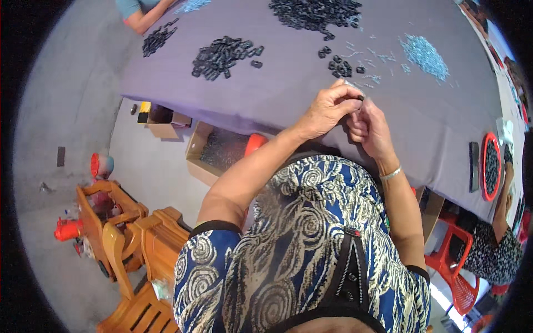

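Note:
Over the near edge of the cloth-covered table my two hands meet. My left hand [331, 108] pinches a small black plastic part [361, 98] between thumb and fingertips. My right hand [371, 126] is closed against it, its fingertips at the same part; whether they hold a further small piece cannot be made out. Just beyond the hands lies a small cluster of black parts [340, 67]. Thin light-blue pieces [371, 79] are scattered beside that cluster, and a denser light-blue pile [425, 58] lies to the right.
A large heap of black parts [313, 12] is at the far side, with a smaller heap [226, 56] to the left. A red basket [484, 166] stands at the right edge. Below the table is a cardboard box [195, 145]; wooden chairs [127, 255] stand lower left. Other people's arms show [145, 20].

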The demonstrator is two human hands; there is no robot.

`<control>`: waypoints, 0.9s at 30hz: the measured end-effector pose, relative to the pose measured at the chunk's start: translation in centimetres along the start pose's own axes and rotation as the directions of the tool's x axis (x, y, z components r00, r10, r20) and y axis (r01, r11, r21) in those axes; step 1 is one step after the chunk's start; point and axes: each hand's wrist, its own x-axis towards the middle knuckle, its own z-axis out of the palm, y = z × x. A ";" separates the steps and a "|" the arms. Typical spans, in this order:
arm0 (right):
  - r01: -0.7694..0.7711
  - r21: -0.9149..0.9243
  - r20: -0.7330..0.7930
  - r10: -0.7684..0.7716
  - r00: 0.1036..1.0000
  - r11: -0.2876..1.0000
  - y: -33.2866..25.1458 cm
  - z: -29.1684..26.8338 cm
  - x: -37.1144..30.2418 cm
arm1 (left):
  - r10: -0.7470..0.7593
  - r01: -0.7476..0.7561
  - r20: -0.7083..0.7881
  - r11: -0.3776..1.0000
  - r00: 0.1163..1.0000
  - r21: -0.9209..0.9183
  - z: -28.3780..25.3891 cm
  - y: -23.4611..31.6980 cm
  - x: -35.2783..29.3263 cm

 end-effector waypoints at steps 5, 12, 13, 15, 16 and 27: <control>0.041 -0.086 0.044 -0.037 0.998 0.995 -0.1 0.1 0.5 | -0.071 0.130 -0.319 0.977 0.945 0.169 -1.8 0.9 0.9; 0.013 -0.190 -0.041 -0.021 0.999 0.982 0.0 0.6 0.7 | 0.161 0.174 -0.443 0.761 0.882 0.625 -5.4 1.3 1.0; 0.006 -0.186 -0.029 -0.012 1.000 0.983 0.0 0.6 0.7 | 0.237 0.149 -0.425 0.701 0.873 0.698 -5.5 1.6 1.0; 0.001 -0.185 -0.022 -0.005 1.000 0.983 0.1 0.5 0.6 | 0.289 0.156 -0.403 0.612 0.868 0.775 -6.1 1.5 1.1; 0.008 -0.183 -0.030 -0.014 0.999 0.983 0.1 0.4 0.6 | 0.343 0.174 -0.386 0.511 0.856 0.842 -6.5 1.5 1.1; 0.098 -0.181 -0.051 -0.109 0.993 0.979 0.4 1.0 0.1 | 0.414 0.488 -0.523 0.195 0.745 0.851 -13.4 1.5 -0.5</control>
